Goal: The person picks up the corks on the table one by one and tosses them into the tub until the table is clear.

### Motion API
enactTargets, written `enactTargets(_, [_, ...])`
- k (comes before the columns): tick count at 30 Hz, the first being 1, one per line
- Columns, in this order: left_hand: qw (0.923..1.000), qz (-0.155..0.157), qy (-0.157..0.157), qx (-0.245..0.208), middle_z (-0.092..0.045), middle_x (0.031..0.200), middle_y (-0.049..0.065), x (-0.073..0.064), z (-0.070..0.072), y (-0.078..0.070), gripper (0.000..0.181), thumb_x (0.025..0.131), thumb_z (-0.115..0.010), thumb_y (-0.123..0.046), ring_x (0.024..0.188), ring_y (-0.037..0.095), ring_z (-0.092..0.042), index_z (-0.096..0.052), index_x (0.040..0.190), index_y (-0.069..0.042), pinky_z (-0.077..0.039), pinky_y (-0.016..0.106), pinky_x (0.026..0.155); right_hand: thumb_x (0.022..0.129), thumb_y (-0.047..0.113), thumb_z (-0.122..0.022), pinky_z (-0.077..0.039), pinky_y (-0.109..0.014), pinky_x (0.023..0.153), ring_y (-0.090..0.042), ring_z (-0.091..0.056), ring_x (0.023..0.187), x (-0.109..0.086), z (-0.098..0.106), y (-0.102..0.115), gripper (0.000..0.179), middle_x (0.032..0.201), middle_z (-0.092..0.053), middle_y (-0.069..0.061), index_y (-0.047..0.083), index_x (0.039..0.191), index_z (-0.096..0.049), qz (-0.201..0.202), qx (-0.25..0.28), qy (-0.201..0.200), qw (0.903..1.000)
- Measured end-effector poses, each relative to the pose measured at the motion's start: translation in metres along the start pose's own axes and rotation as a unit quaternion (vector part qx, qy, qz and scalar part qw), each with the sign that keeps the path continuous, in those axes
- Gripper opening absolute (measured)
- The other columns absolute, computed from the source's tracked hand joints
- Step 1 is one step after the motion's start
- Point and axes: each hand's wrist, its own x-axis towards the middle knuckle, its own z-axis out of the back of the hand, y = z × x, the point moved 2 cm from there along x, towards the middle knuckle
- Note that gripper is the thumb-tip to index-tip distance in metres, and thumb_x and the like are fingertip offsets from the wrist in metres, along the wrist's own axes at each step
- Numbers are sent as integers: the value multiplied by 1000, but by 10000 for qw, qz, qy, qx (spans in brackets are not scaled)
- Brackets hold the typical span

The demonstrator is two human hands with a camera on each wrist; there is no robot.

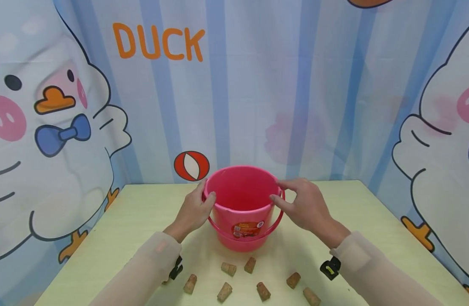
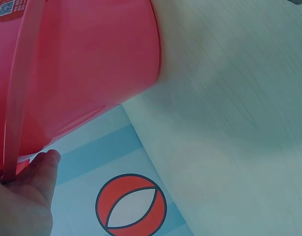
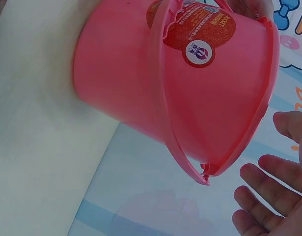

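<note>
A pink bucket [image 1: 243,219] with a label on its front stands upright on the table, its handle hanging down in front. At its left rim, my left hand [image 1: 194,208] grips it, thumb over the edge and fingers on the outer side; the left wrist view shows only part of those fingers [image 2: 45,177]. By the right rim is my right hand [image 1: 305,204]. Its fingers are spread and slightly bent in the right wrist view, with a gap between the thumb [image 3: 288,123] and the bucket. Several corks [image 1: 224,292] lie scattered in front of the bucket.
The pale yellow table [image 1: 150,212] ends at a striped curtain [image 1: 245,85] with duck drawings behind and at both sides. A red and white ball [image 1: 191,165] is printed on the curtain. Black wrist devices [image 1: 331,267] sit at both sleeves.
</note>
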Motion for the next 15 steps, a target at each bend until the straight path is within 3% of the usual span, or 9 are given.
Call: enactTargets(15, [10000,3,27,22,-58,141,8,1,0,-1,64,102,-57,-26,116,27,-59,-32,160,-14,-60,43,88,86,31,-82,-55,-59,89,-33,-65,109,-17,10,-6,44,116,-75,-10,7,123,-75,268,-169,-265,9991])
